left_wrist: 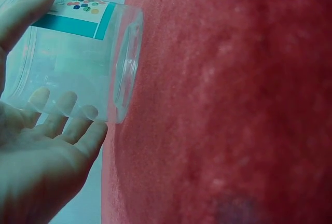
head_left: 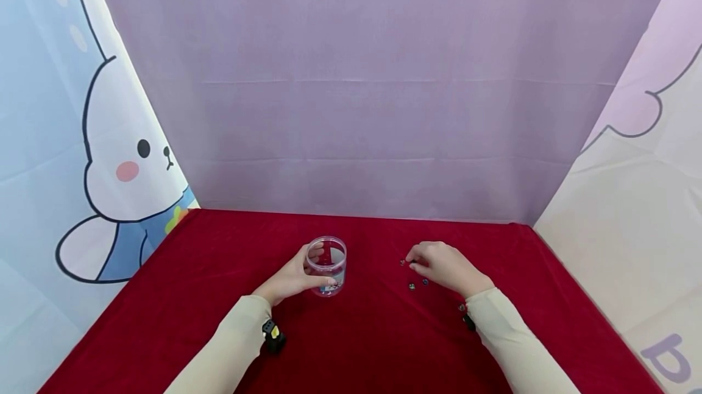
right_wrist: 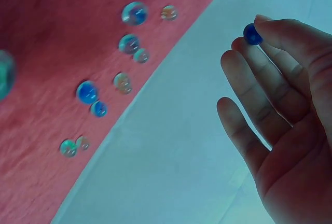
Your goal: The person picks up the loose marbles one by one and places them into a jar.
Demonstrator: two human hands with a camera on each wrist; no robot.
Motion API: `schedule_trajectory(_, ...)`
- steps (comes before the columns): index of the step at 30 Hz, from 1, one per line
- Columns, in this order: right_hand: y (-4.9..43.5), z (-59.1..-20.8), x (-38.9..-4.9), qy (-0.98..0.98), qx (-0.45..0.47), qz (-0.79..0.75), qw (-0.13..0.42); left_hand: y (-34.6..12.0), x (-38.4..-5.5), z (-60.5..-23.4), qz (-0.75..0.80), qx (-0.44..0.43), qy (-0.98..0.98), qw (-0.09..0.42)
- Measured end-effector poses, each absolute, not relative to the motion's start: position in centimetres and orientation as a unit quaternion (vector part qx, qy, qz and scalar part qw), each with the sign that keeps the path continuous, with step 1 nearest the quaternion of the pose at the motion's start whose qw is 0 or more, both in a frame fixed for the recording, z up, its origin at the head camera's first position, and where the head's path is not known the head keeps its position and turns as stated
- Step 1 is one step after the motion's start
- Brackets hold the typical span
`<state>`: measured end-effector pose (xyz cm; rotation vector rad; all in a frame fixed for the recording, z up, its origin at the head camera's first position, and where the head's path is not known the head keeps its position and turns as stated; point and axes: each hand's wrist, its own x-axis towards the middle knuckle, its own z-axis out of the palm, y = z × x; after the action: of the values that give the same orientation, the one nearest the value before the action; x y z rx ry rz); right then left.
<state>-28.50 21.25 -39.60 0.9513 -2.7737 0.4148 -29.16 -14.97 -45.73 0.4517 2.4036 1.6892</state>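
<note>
Left hand (head_left: 289,278) grips clear jar (head_left: 339,263); right hand (head_left: 445,265) pinches 1 blue marble (right_wrist: 252,34). Likely pickup step; next calls for carrying it to jar.

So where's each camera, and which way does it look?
Head: worn there, looking forward and down at red cloth; left hand, right hand, sleeves show.
Left wrist: worn there, facing the jar; only the left hand shows.
Right wrist: worn there, facing marbles; only the right hand shows.
Head and left wrist share the jar.
</note>
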Motion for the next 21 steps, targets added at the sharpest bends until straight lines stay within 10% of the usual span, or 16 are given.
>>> schedule_trajectory(21,16.9,-38.9,-29.4,-0.917,0.354,0.155,0.099,-14.9,-29.1,-45.9,0.572,0.146,0.803,0.086)
